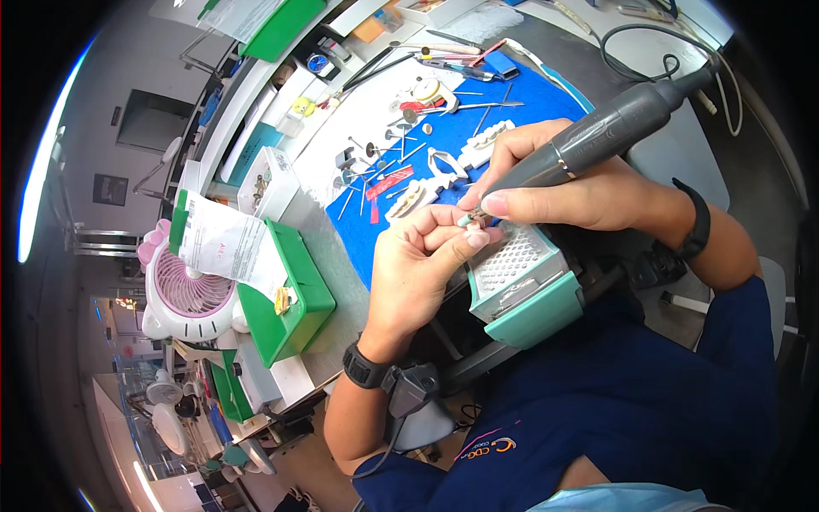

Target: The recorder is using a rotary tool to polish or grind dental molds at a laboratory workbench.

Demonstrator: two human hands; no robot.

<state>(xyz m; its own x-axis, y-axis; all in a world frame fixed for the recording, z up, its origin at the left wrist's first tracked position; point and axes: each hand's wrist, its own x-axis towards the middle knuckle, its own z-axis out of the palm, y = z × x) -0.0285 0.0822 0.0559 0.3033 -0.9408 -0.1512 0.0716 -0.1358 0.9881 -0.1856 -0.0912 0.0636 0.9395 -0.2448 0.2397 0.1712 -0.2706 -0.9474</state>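
In my right hand (589,200) is a dark grey rotary handpiece (618,124), gripped like a pen and pointing down to the left. A small pale green grinding tip (465,220) shows at its front end. My left hand (414,273) pinches a tiny whitish piece, perhaps a dental crown (474,229), right by the tip; fingers hide part of it. Both hands meet above a perforated metal grate (512,256) set over a teal drawer (537,314). Just beyond them, white dental models (416,199) lie on a blue mat (354,247).
Several mounted discs and burs (375,169) lie scattered on the mat and white paper. A green bin (311,303) holding a paper slip stands left, beside a pink-and-white fan (192,290). A clear box (271,183) sits behind. The handpiece's cord (610,38) loops at far right.
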